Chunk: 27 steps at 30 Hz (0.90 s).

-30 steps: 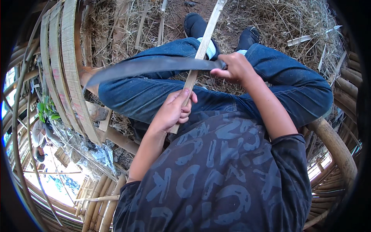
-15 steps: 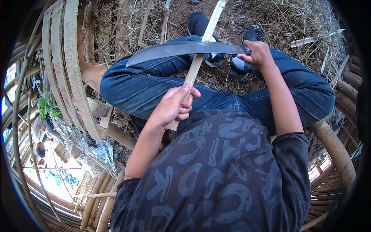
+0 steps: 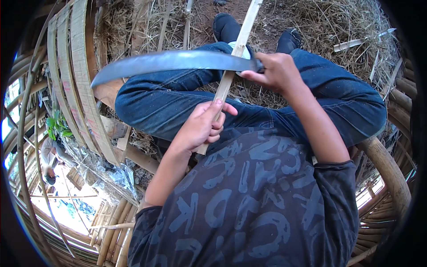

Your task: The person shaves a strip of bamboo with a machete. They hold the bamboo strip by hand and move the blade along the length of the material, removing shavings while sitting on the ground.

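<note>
My left hand [image 3: 205,123] is closed around the lower part of a long, pale split-wood strip [image 3: 228,80], which slants up and away over my lap. My right hand [image 3: 278,73] grips the dark handle of a machete [image 3: 155,63]. Its broad curved blade points left and crosses above the strip, close to the handle end. Whether the edge touches the wood I cannot tell. Most of the handle is hidden inside my right fist. The strip's far end reaches the top edge of the view.
Flat boards [image 3: 79,80] stand at the left beside my knee. Dry straw [image 3: 320,26] and loose wood pieces [image 3: 349,45] litter the ground near my shoes. A bamboo pole [image 3: 387,171] curves at the right. Beyond the bamboo slats at the lower left, a person [image 3: 50,153] is partly visible.
The machete and my right hand have moved left, so the blade now crosses the strip nearer its handle. My left hand keeps its hold, shifted only slightly.
</note>
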### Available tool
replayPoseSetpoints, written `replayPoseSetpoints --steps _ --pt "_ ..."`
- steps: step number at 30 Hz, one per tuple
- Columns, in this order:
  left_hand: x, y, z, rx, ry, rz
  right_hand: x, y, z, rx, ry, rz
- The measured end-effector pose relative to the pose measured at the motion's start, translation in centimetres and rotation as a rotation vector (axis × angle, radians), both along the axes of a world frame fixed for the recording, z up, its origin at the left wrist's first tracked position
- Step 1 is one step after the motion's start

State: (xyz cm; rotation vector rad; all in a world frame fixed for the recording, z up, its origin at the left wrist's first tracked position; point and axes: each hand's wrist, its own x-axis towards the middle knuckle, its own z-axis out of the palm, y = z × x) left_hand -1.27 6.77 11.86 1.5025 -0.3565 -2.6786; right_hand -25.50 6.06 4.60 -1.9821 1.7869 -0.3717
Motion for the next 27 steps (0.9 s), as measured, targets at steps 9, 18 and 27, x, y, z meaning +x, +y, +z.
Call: replayPoseSetpoints --steps 9,18,27 --pt "-0.7 0.0 0.0 -0.105 -0.03 -0.025 -2.9 -2.0 -4.0 -0.122 0.026 0.019" --pt "0.1 -0.2 -0.3 -0.118 -0.057 -0.021 -3.1 -3.0 -4.7 -0.12 0.1 0.107" --pt "0.5 -0.7 0.1 -0.131 -0.068 -0.02 -5.3 -2.5 -5.8 -0.113 0.147 0.075"
